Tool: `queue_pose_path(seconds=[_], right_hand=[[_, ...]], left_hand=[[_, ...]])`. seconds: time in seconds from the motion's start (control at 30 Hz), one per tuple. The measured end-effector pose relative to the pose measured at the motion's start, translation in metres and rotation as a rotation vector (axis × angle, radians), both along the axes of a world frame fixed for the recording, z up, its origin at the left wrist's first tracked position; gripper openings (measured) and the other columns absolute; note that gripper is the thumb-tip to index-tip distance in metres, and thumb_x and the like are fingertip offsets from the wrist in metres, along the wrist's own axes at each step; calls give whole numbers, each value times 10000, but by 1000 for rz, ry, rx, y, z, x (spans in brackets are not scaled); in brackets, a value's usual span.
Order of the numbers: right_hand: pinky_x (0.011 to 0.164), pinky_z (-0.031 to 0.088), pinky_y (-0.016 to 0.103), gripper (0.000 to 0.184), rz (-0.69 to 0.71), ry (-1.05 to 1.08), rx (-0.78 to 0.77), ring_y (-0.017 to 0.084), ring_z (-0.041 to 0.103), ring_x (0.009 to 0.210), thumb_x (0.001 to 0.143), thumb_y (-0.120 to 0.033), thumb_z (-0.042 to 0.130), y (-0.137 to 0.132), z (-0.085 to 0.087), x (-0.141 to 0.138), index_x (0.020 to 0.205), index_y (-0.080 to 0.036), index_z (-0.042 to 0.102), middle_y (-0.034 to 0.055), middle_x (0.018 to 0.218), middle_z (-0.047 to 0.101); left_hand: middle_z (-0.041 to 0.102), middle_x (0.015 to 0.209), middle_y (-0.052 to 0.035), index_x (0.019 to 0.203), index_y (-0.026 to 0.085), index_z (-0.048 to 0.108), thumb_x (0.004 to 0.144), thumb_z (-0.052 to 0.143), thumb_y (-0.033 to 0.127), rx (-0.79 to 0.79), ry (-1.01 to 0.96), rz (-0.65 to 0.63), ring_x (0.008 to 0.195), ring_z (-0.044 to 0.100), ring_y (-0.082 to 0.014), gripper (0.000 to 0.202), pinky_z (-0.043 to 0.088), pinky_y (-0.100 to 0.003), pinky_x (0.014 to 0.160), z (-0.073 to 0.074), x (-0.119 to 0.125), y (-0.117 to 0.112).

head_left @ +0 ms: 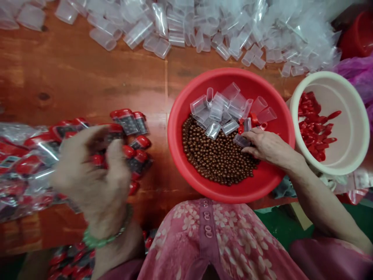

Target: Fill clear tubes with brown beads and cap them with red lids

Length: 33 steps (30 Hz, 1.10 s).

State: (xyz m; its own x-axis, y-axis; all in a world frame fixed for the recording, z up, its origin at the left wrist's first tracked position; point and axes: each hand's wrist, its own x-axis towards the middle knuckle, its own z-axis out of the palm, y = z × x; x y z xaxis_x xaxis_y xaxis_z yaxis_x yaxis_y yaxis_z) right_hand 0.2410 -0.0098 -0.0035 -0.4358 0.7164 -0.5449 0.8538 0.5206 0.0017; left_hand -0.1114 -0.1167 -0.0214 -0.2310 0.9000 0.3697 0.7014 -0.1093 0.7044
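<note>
Uses two hands, apart, over one brown table [140,77]. Has the right hand [269,146] inside one red basin [173,144], thumb and fingers pinched on one clear tube [240,140], low over the right side of the brown beads [215,159]. Has the left hand [87,175] over the filled tubes [128,122], half open, fingers bent and thumb set apart. Cannot tell, through the blur, whether grasping one of these or only touching. Wears one green bracelet [99,240] on that wrist.

Counts about fifteen loose tubes [217,111] in the basin, overlapping, toward the far side; at least three red caps [253,118] near the right fingertips; beads past numbering, across the near and left parts. Counts one white bucket [346,109] just beside the basin's right rim, with dozens of small red lids [314,132] inside. Counts at least six filled tubes to the right of the left hand, with more in clear bags [23,182] farther left and in a lower pile [71,260] below the table's near edge. Finds dozens of tubes in the heap [175,23] along the far side, and one red bucket [357,37] at far right.

Leaves open room on the wood between heap and filled tubes, and left of the basin; less at right, between rim and bucket.
</note>
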Motion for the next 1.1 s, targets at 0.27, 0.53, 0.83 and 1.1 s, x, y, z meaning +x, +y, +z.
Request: queue_pose_path(seconds=[0.27, 0.53, 0.83, 1.1], right_hand=[[667, 438, 311, 346, -11, 8, -13, 265, 714, 867, 968, -290, 568, 0, -4, -26, 1272, -126, 551, 129, 983, 739], [662, 418, 317, 200, 163, 57, -119, 249, 701, 836, 1013, -315, 506, -7, -2, -47, 1027, -144, 610, 130, 977, 715], [808, 559, 348, 341, 413, 482, -330, 226, 674, 1007, 892, -119, 588, -23, -9, -65, 1226, -142, 519, 171, 1323, 572], [718, 544, 300, 529, 502, 407, -371, 186, 699, 857, 869, -109, 631, 0, -11, -75, 1378, -230, 552, 118, 1302, 602]], left_hand=[[789, 1055, -87, 1079, 116, 693, 963, 555, 117, 208, 6, -275, 995, 745, -164, 181, 602, -298, 920, -4, 86, 43], [780, 1024, -111, 1062, 98, 683, 958, 552, 123, 221, 65, -299, 969, 742, -193, 169, 595, -310, 888, -13, 87, 46], [782, 1010, -111, 1030, 100, 685, 952, 557, 125, 219, 54, -308, 949, 739, -196, 151, 584, -308, 878, -13, 88, 46], [776, 981, -96, 1013, 115, 676, 973, 530, 140, 224, 50, -305, 917, 733, -185, 154, 578, -299, 854, -14, 87, 47]])
